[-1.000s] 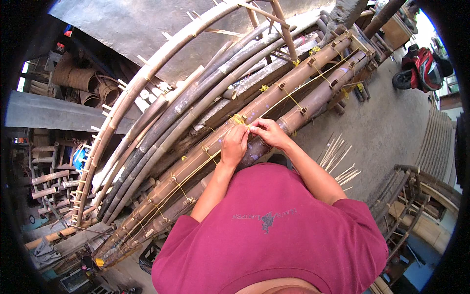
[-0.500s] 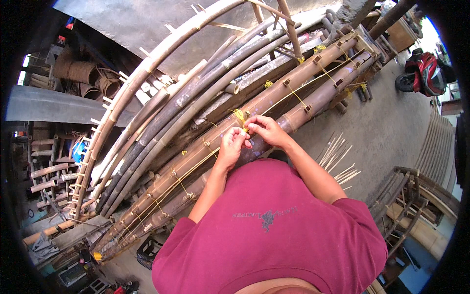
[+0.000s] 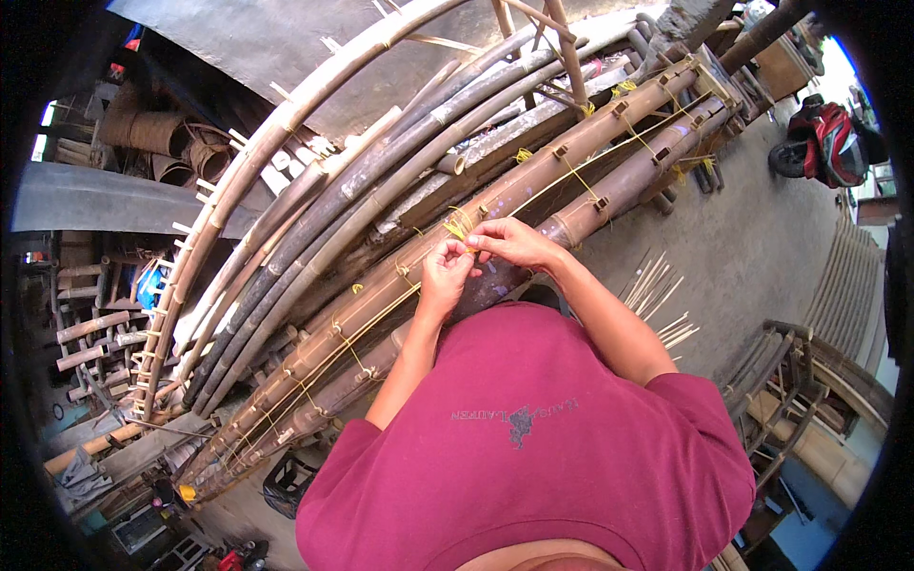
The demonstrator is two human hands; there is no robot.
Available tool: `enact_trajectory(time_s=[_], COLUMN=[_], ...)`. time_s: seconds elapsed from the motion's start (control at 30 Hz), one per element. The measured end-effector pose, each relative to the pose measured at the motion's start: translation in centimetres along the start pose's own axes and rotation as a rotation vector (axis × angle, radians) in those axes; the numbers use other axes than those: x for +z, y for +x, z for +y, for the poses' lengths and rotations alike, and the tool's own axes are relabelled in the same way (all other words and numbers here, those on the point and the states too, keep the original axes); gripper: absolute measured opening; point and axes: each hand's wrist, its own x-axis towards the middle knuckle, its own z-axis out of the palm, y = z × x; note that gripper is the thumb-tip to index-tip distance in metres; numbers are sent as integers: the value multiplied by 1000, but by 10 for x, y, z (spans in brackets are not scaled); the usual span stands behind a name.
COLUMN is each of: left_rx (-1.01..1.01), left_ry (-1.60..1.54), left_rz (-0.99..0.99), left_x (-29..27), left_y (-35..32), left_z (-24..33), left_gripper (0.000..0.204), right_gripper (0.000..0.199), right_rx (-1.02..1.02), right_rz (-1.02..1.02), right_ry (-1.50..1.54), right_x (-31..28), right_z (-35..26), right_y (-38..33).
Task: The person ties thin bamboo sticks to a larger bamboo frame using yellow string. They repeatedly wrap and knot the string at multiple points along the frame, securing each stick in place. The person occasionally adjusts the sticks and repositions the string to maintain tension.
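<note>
Over two long bamboo poles lying side by side, my hands meet with fingertips almost touching. My left hand [image 3: 444, 273] is closed in a pinch on yellow string [image 3: 459, 226]. From the right, my right hand [image 3: 514, 242] pinches the same string just beside it. A loose bundle of that string sticks up above my fingers; the exact grip point is hidden. Beneath runs the upper bamboo pole [image 3: 367, 290], with the lower bamboo pole [image 3: 609, 205] nearer me. Yellow cords cross between the poles at several short pegs, and a thin pale strip runs lengthwise between them.
Beyond the poles lie curved bamboo lengths [image 3: 328, 205] and a bent pole with short pegs [image 3: 228, 190]. Thin sticks [image 3: 655, 295] fan out over the concrete floor [image 3: 724, 238] at right. A red motorcycle [image 3: 833, 143] stands far right; a black crate [image 3: 286, 481] sits lower left.
Both hands have shifted slightly left, still pinched together on the yellow string. The loose string above them has spread a little. The view has tilted slightly.
</note>
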Motion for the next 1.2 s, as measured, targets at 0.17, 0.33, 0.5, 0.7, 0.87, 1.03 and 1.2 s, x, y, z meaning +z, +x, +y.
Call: enact_trajectory(time_s=[0.17,0.33,0.5,0.7,0.87,1.03,1.2], left_rx=[-236,-433,-242,-120,-287,-335,-295], left_ry=[-320,-325,-272,-180,-101,-10,56], left_rz=[-16,-131,18,81,-115,-156,-215], left_x=[0,-9,-6,1,-10,-15,-16], left_y=[-3,-2,6,8,4,1,-2], left_z=[6,10,4,-1,14,21,20], left_gripper=[6,7,4,2,6,19,26], right_gripper=[20,16,15,17,17,15,16], right_rx=[-116,-181,-230,-222,-318,-224,-244], right_rz=[-5,-2,53,185,250,141,117], right_ry=[-15,-145,-191,-346,-439,-246,-174], right_x=[-3,-1,0,10,8,6,1], right_z=[8,11,10,-4,3,3,-7], right_y=[-4,-7,-9,-18,-19,-19,-16])
